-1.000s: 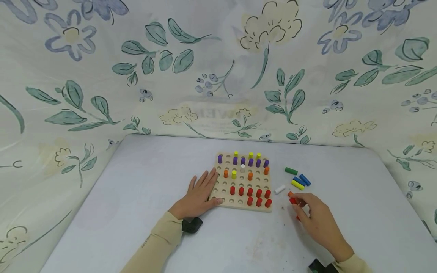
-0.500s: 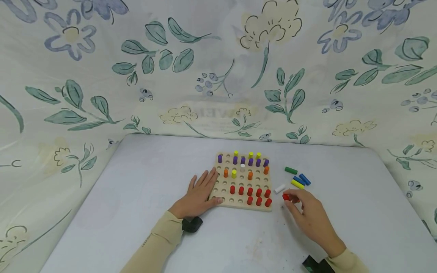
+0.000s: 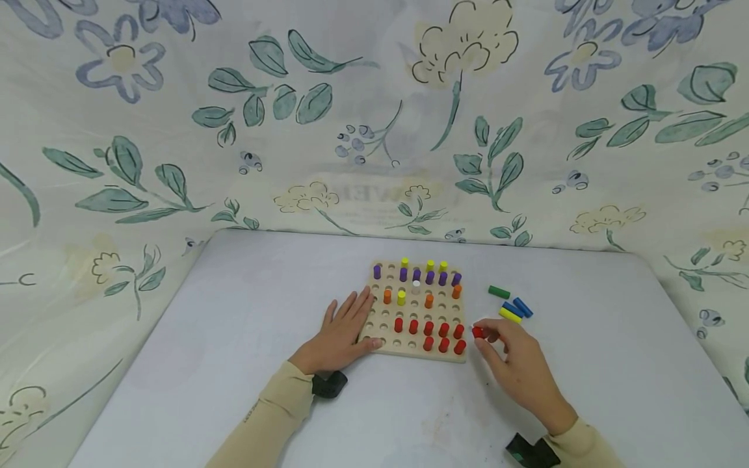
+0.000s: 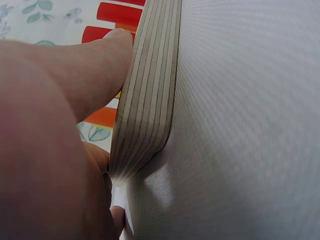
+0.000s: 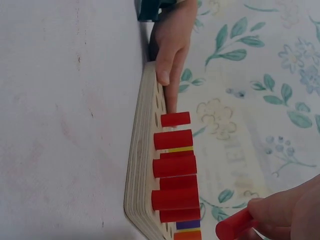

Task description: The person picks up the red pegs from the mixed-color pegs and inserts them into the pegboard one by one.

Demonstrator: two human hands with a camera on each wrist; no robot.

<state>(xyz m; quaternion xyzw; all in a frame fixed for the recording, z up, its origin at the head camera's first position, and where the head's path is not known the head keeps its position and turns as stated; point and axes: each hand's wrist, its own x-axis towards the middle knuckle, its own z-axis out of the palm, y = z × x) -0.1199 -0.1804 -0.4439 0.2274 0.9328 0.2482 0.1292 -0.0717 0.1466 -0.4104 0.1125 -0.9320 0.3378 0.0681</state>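
A wooden pegboard (image 3: 404, 353) lies on the table, with several red, orange, purple and yellow pegs and one white peg standing in its holes. My left hand (image 3: 336, 343) rests on its left side, fingers straight and spread. In the left wrist view that thumb lies against the layered edge (image 4: 150, 85) of the board. Just right of the board, my right hand (image 3: 523, 370) pinches a red peg (image 5: 232, 226) between thumb and fingertips. One end of this peg sticks out, tilted, toward the standing red pegs (image 5: 175, 199).
Loose on the table, beyond the right hand, lie a green peg (image 3: 499, 292), blue pegs (image 3: 523, 308) and a yellow peg (image 3: 510, 315). Behind the white table (image 3: 281, 273) hangs a flowered cloth (image 3: 363, 110). Dark wrist cameras (image 3: 329, 386) sit at both wrists.
My right hand has moved left with the red peg, up to the board's right edge, and now covers most of the loose white peg. My left hand and the board have stayed put.
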